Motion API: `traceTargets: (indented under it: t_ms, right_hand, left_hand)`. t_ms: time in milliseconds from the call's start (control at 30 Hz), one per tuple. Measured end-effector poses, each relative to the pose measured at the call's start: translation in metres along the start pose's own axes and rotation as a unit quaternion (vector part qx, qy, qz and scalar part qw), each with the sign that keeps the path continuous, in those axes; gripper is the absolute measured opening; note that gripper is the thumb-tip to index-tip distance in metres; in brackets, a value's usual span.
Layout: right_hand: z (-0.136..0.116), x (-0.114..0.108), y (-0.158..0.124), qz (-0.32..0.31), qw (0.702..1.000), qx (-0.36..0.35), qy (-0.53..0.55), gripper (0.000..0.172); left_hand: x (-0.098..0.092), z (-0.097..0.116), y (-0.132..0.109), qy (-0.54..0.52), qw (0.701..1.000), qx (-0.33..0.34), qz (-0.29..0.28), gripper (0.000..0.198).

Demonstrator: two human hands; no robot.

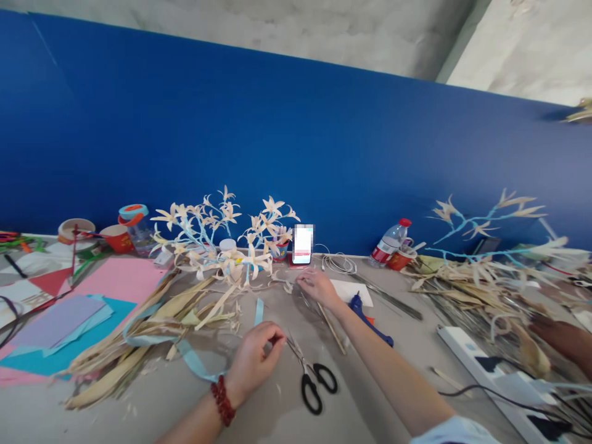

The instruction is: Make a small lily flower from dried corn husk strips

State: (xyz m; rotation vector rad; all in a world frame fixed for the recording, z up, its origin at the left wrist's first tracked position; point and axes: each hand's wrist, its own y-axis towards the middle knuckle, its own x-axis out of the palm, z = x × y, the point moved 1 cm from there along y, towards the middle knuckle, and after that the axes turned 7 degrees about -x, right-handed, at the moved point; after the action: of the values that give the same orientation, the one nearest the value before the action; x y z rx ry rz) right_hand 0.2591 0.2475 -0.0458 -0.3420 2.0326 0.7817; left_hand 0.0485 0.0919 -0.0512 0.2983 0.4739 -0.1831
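My left hand point(255, 357), with a red bead bracelet on the wrist, rests on the grey table point(259, 413), fingers curled together in a pinch; what it holds is too small to name. Black-handled scissors point(311, 377) lie just right of it, and a light blue ribbon point(185, 348) curls to its left. My right hand point(317, 287) reaches forward, fingers bent down onto a small pale strip near a phone point(303, 245). A branch of pale husk flowers point(222, 237) on light blue stems stands behind both hands.
Dried corn husks point(139, 345) pile at the left beside coloured paper sheets point(69, 320). A blue glue gun point(365, 317), a water bottle point(390, 242), cups, tape rolls and a power strip point(485, 364) lie around. Another person's hand point(562, 336) works in husks at the right.
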Motion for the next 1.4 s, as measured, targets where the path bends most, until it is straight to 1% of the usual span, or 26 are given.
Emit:
traceTargets:
  t_ms: [133,267,333,400,500,600,633,667,733,767,833,900,933,967,1000,1033,1067,1100,1133,1200,1267,1400]
  right_hand:
    - [-0.004,-0.011,-0.007,0.013,1.000,0.008,0.010,0.016]
    - [-0.024,-0.014,-0.020,0.033,0.999,0.016,0.029,0.013]
    - [-0.041,-0.015,-0.034,0.040,0.998,0.022,0.042,0.013]
    - [-0.060,-0.015,-0.053,0.034,0.997,0.020,0.061,0.015]
    - [-0.086,-0.015,-0.085,0.000,0.994,0.009,0.111,0.012]
    - [-0.098,-0.013,-0.111,-0.025,0.992,-0.005,0.121,0.012]
    - [-0.099,-0.012,-0.117,-0.031,0.992,-0.007,0.122,0.013]
    - [-0.099,-0.011,-0.122,-0.036,0.992,-0.009,0.124,0.014]
    - [-0.097,-0.011,-0.129,-0.037,0.991,-0.007,0.126,0.015]
    - [-0.097,-0.011,-0.131,-0.034,0.992,-0.004,0.124,0.016]
    - [-0.096,-0.014,-0.135,-0.023,0.993,0.001,0.112,0.017]
    - [-0.095,-0.018,-0.139,-0.016,0.995,0.004,0.099,0.017]
    - [-0.095,-0.020,-0.141,-0.014,0.995,0.006,0.094,0.018]
    - [-0.094,-0.022,-0.143,-0.012,0.996,0.009,0.089,0.018]
    - [-0.093,-0.024,-0.145,-0.010,0.996,0.013,0.086,0.018]
    - [-0.092,-0.024,-0.148,-0.010,0.996,0.018,0.084,0.018]
    - [-0.092,-0.024,-0.150,-0.012,0.996,0.022,0.084,0.018]
    - [-0.091,-0.024,-0.152,-0.015,0.996,0.026,0.085,0.018]
    - [-0.092,-0.023,-0.153,-0.020,0.996,0.029,0.086,0.019]
    - [-0.094,-0.023,-0.156,-0.028,0.995,0.031,0.091,0.019]
    - [-0.097,-0.024,-0.159,-0.032,0.995,0.037,0.092,0.020]
    - [-0.099,-0.033,-0.166,-0.026,0.995,0.057,0.083,0.020]
  left_hand:
    - [0.001,0.003,-0.001,0.013,1.000,0.013,-0.002,0.016]
    - [0.001,0.009,-0.003,0.045,0.998,0.050,-0.017,0.017]
    - [0.002,0.011,-0.006,0.077,0.994,0.071,-0.026,0.019]
    - [0.006,0.012,-0.008,0.107,0.989,0.096,-0.043,0.022]
    - [0.016,0.014,-0.014,0.133,0.981,0.123,-0.074,0.025]
    - [0.023,0.021,-0.019,0.137,0.979,0.116,-0.098,0.021]
    - [0.023,0.025,-0.021,0.134,0.979,0.114,-0.105,0.015]
    - [0.022,0.031,-0.021,0.131,0.978,0.115,-0.116,0.016]
    - [0.013,0.041,-0.021,0.142,0.977,0.105,-0.122,0.036]
    - [0.005,0.045,-0.019,0.151,0.977,0.098,-0.116,0.038]
    - [-0.018,0.049,-0.015,0.171,0.978,0.072,-0.094,0.026]
    - [-0.048,0.045,-0.010,0.218,0.975,0.037,-0.040,0.022]
    - [-0.062,0.041,-0.007,0.257,0.966,0.017,-0.012,0.022]
    - [-0.076,0.035,-0.005,0.312,0.950,-0.011,0.022,0.023]
    - [-0.087,0.029,-0.003,0.379,0.923,-0.038,0.050,0.023]
    - [-0.095,0.022,-0.001,0.447,0.890,-0.065,0.060,0.023]
    - [-0.101,0.015,0.000,0.503,0.859,-0.084,0.053,0.021]
    - [-0.104,0.009,0.001,0.543,0.833,-0.099,0.035,0.020]
    - [-0.105,0.003,0.002,0.554,0.825,-0.106,0.029,0.019]
    - [-0.104,-0.007,0.005,0.567,0.815,-0.115,0.027,0.020]
    - [-0.101,-0.015,0.008,0.576,0.809,-0.116,0.029,0.026]
    - [-0.099,-0.025,0.013,0.589,0.802,-0.099,0.028,0.030]
